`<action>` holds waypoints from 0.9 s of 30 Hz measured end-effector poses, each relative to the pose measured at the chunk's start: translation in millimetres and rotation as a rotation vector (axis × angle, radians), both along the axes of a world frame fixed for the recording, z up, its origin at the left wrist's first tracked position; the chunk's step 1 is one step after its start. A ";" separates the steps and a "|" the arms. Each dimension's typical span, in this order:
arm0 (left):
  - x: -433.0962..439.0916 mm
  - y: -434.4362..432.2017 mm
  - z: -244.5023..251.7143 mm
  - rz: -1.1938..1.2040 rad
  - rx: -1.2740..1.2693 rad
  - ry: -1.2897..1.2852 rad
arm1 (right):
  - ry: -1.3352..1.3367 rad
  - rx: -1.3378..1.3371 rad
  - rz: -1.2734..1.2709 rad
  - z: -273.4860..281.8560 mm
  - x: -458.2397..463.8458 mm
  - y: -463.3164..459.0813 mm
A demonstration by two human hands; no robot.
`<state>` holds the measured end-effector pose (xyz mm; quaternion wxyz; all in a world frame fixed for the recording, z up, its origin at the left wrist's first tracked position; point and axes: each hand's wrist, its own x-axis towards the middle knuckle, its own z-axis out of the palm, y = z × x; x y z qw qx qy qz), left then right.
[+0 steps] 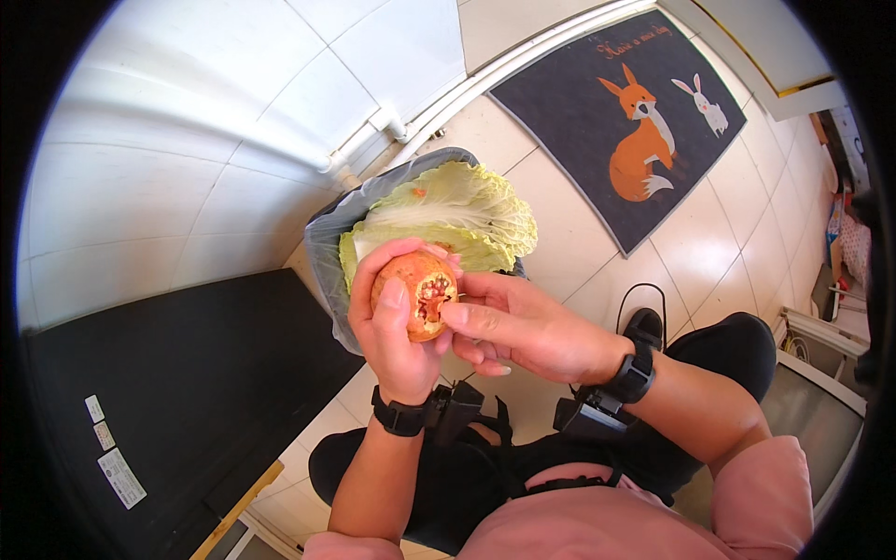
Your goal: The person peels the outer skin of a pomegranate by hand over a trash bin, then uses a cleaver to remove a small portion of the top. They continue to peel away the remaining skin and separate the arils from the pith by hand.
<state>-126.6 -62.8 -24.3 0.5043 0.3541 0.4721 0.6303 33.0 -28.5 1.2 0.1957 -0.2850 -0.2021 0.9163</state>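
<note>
A pomegranate point(399, 271) with its rind partly removed on one side, red seeds showing, rests in my left hand point(392, 336), whose fingers wrap its far side. The thumb of my right hand point(518, 322) touches the torn edge of the opening; its other fingers are bent beside and below the fruit, and whether they grip it is not clear. Under and beyond both hands is a grey trash bin point(458, 155) lined with a clear plastic bag point(323, 262). Pale green napa cabbage leaves point(483, 210) lie in it and reach over its rim.
A black panel-like surface point(210, 364) with stickers lies at the left, against the white tiled wall point(210, 203). White pipes point(245, 136) run along the wall. A dark mat with a fox and a rabbit point(581, 105) lies on the tiled floor beyond. My knees are close below my hands.
</note>
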 end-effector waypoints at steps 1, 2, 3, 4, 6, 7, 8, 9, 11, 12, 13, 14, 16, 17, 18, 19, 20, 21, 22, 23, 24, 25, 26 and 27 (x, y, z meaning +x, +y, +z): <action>-0.6 0.4 -0.1 0.002 0.015 -0.032 | -0.032 0.042 0.000 0.5 -2.6 -1.0; -0.7 0.7 -0.5 0.004 0.030 -0.065 | -0.065 0.085 0.000 0.4 -4.2 -1.3; -0.7 1.2 -1.0 0.005 0.044 -0.099 | -0.054 0.082 -0.008 0.0 -5.2 -1.2; -1.6 0.9 -0.9 0.005 0.036 -0.102 | -0.044 0.080 -0.015 -0.5 -5.7 -1.0; -2.5 0.8 -1.3 0.006 0.025 -0.118 | -0.045 0.092 -0.023 -1.4 -6.0 -0.6; -3.0 0.8 -1.7 -0.002 0.026 -0.087 | -0.056 0.107 -0.023 -1.5 -5.3 -0.3; -3.0 1.2 -2.5 -0.007 0.030 -0.066 | -0.069 0.121 -0.025 -1.9 -4.9 0.6; -3.1 1.4 -3.1 -0.007 0.025 -0.050 | -0.097 0.123 -0.005 -2.5 -5.0 2.0; -2.9 1.6 -4.4 -0.015 0.041 0.014 | -0.159 0.120 0.033 -4.2 -5.7 5.4; -2.8 1.7 -5.0 -0.018 0.045 0.044 | -0.155 0.109 0.033 -4.5 -6.1 5.8; -2.4 1.5 -5.4 -0.012 0.037 0.047 | -0.157 0.090 0.032 -4.9 -6.9 6.0; -1.7 0.9 -5.6 -0.007 0.029 0.051 | -0.159 0.071 0.031 -5.2 -7.5 6.0; -0.1 -0.1 -6.0 0.002 0.028 0.076 | -0.135 0.045 0.040 -6.2 -8.5 6.3; 0.8 -0.4 -6.3 0.007 0.037 0.097 | -0.125 0.034 0.045 -6.7 -8.6 6.5; 1.5 -0.6 -6.6 0.013 0.042 0.113 | -0.121 0.031 0.053 -6.7 -7.6 6.7; 2.2 -0.9 -6.7 0.017 0.046 0.122 | -0.116 0.028 0.062 -6.6 -6.3 7.0; 2.7 -0.8 -6.8 0.022 0.047 0.126 | -0.111 0.025 0.070 -6.5 -5.7 7.5; 3.0 -0.7 -6.9 0.028 0.044 0.123 | -0.103 0.016 0.067 -6.4 -5.6 8.0; 3.3 -0.6 -7.0 0.029 0.055 0.144 | -0.096 0.006 0.064 -6.4 -5.7 8.5; 3.5 -0.6 -7.1 0.032 0.061 0.157 | -0.094 -0.008 0.060 -6.2 -5.9 8.8; 3.8 -0.7 -7.2 0.039 0.061 0.169 | -0.107 0.007 0.055 -5.8 -6.3 8.4; 4.3 -1.1 -7.4 0.040 0.060 0.150 | -0.124 0.017 0.049 -5.3 -7.0 7.5; 5.0 -1.5 -7.7 0.044 0.054 0.129 | -0.141 0.027 0.043 -4.9 -7.7 6.9; 5.6 -2.0 -8.1 0.048 0.048 0.108 | -0.151 0.040 0.040 -4.8 -8.4 6.3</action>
